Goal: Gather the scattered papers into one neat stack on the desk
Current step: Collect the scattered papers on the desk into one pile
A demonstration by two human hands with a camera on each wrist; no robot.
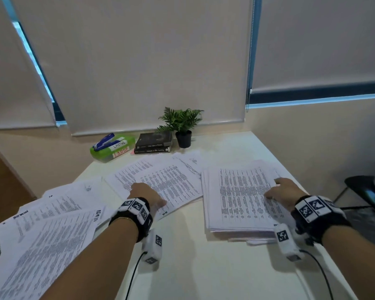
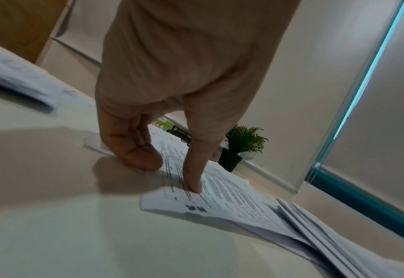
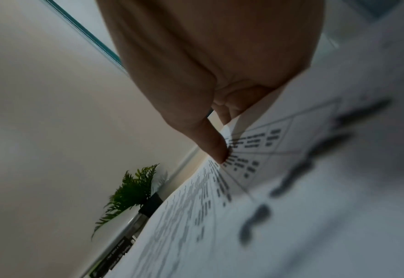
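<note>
Papers: white, printed in dense text. Stack [image 1: 243, 198] sits ragged by the table's [image 1: 193, 273] right edge, long axis near-to-far. Right hand [image 1: 284, 191] pinches its top sheets, thumb above. Centre sheets [image 1: 171, 180] lie fanned and skewed. Left hand [image 1: 147, 197] presses thumb and curled fingertips on them; grip unclear. Left sheets [image 1: 41, 234] are spread at the near left corner. The table is bare along its near edge.

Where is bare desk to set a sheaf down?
Nearest strip of desk, in front of the stack and the middle sheets; also the far right corner beside the potted plant. Crowded: loose sheets at left, books behind.
</note>
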